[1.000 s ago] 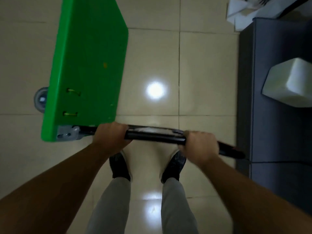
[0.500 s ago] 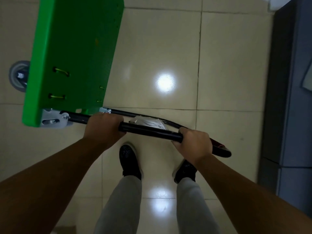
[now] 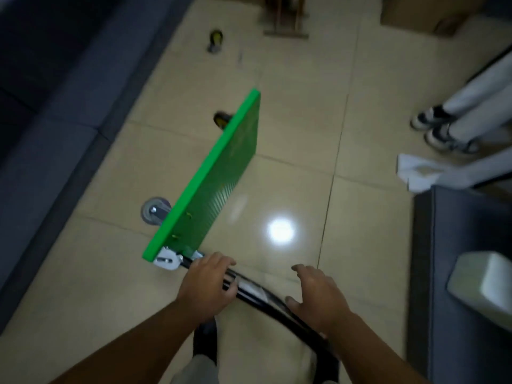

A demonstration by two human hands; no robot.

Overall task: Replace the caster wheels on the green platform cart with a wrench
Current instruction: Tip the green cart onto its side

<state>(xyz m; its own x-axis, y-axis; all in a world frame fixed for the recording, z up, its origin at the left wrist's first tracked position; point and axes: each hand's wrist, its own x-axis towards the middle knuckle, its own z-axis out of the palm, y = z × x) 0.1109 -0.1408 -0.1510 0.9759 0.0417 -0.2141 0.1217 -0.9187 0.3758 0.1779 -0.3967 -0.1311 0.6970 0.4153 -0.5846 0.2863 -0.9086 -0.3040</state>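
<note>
Green plastic was seen on edge: the platform cart [image 3: 221, 176] was tipped onto its long side over the tiled floor [image 3: 304, 134], deck turned to the right and underside to the left. Whether its lower edge touched the tiles could not be told. Its black handle [image 3: 263, 299] was folded out from a metal hinge bracket [image 3: 167, 260] at the near corner and ran down to the right.

The left hand [image 3: 207, 284] was curled around the handle just beside the bracket, a closed grip on the tube. The right hand [image 3: 315, 295] was held farther along the handle with fingers spread and straight, a wide grip clasping nothing; only the palm seemed to lie over the tube.

A grey caster wheel [image 3: 153, 210] was mounted on the underside at the near end, left of the grip. A second caster [image 3: 223, 119] was half hidden behind the far end. A loose caster [image 3: 214, 41], blurred, was seen lying well beyond the cart.

A cardboard box [image 3: 415, 12] was set at the far right; its contents could not be made out. A white block [image 3: 484, 289] was seen resting on a dark counter [image 3: 457, 231].
</note>
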